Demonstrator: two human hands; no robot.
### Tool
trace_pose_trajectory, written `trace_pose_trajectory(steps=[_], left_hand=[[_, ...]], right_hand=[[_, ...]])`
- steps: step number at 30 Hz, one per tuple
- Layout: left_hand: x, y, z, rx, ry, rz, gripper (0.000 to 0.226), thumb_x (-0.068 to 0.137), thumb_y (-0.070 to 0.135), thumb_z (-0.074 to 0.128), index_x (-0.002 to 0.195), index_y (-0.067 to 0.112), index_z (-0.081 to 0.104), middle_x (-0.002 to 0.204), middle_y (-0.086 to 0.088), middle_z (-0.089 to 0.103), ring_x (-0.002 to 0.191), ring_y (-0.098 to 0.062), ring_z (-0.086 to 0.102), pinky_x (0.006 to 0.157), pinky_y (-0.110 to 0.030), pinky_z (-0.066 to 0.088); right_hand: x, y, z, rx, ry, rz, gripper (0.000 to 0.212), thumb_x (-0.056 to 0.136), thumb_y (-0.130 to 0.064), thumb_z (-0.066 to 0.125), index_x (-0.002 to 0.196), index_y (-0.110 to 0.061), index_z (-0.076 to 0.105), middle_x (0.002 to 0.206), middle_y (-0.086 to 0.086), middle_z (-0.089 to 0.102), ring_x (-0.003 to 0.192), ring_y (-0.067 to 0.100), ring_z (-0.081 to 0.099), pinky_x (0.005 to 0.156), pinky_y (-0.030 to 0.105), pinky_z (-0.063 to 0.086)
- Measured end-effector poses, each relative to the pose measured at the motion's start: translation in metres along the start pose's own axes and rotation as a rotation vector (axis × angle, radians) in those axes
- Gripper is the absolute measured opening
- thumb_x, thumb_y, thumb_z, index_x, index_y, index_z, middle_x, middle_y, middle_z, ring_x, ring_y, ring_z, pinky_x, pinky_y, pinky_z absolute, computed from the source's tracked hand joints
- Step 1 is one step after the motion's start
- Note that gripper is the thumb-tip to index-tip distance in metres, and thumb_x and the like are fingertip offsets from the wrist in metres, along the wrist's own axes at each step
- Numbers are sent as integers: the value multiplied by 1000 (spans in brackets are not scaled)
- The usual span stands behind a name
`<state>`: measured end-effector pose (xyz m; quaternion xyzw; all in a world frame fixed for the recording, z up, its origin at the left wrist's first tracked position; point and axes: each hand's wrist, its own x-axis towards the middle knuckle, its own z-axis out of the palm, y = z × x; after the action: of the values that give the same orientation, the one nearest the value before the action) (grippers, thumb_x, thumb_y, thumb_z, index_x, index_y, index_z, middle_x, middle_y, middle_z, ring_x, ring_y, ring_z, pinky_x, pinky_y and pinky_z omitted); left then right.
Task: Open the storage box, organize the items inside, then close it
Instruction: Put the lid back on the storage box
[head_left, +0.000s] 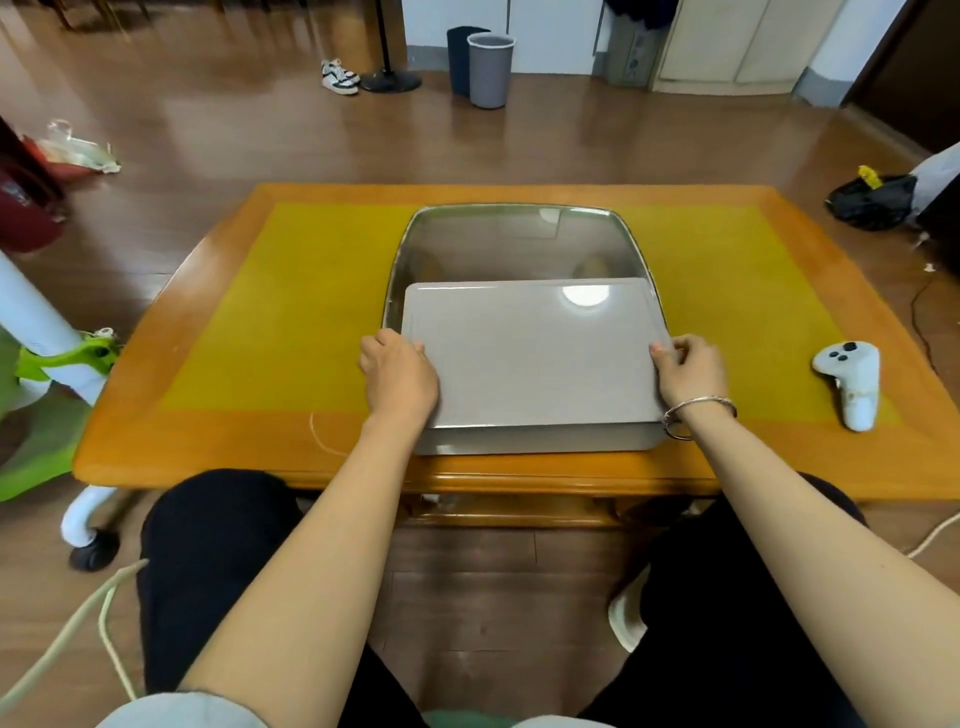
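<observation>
Storage box (530, 364), grey, lid on, on table (218, 332): left hand (397, 376) and right hand (688, 371) grip opposite lid edges.

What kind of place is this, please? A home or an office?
Probably a home living room: a low wooden table on a wood floor, sneakers left by the wall, and two waste bins nearby.

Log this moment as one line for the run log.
lid: off-centre over storage box | left hand, right hand: gripping lid edges | contents: unclear
</observation>
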<state>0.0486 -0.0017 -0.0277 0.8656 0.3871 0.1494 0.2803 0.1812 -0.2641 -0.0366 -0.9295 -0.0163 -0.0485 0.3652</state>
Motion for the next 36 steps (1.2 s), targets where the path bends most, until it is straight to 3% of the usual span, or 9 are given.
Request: trace_pose_trajectory(steps=[13, 19, 25, 31, 36], left_hand=[[7, 1, 1, 17, 2, 20, 37, 102, 16, 40, 130, -7, 40, 134, -25, 39, 123, -38, 40, 97, -38, 35], [2, -3, 6, 111, -2, 22, 39, 103, 22, 39, 130, -5, 39, 134, -24, 40, 122, -37, 40, 95, -40, 37], [-7, -2, 18, 122, -90, 39, 52, 105, 32, 25, 152, 15, 11, 139, -22, 40, 125, -38, 45, 96, -44, 42], [15, 8, 23, 178, -89, 108, 46, 105, 32, 22, 149, 20, 24, 129, -25, 46, 115, -41, 50, 91, -46, 43], [36, 15, 29, 166, -98, 120, 44, 105, 31, 22, 146, 18, 28, 128, -26, 47, 112, -43, 51, 89, -48, 44]], right_hand=[[0, 0, 5, -18, 23, -16, 35, 93, -22, 55, 121, -2, 57, 111, 25, 60, 109, 38, 51, 90, 39, 39], [-9, 3, 11, -88, -1, 9, 45, 94, -28, 51, 134, -8, 47, 123, 23, 48, 120, 37, 40, 98, 37, 34], [-23, 5, 20, -127, 37, -38, 48, 99, -28, 42, 142, -9, 37, 137, 18, 47, 122, 35, 46, 94, 38, 41], [-3, -3, 23, -100, 53, -25, 44, 98, -25, 44, 139, -8, 43, 136, 15, 52, 120, 36, 50, 92, 39, 43], [19, -8, 27, -74, 52, -38, 37, 97, -23, 45, 130, -8, 50, 124, 19, 58, 109, 39, 54, 81, 39, 44]])
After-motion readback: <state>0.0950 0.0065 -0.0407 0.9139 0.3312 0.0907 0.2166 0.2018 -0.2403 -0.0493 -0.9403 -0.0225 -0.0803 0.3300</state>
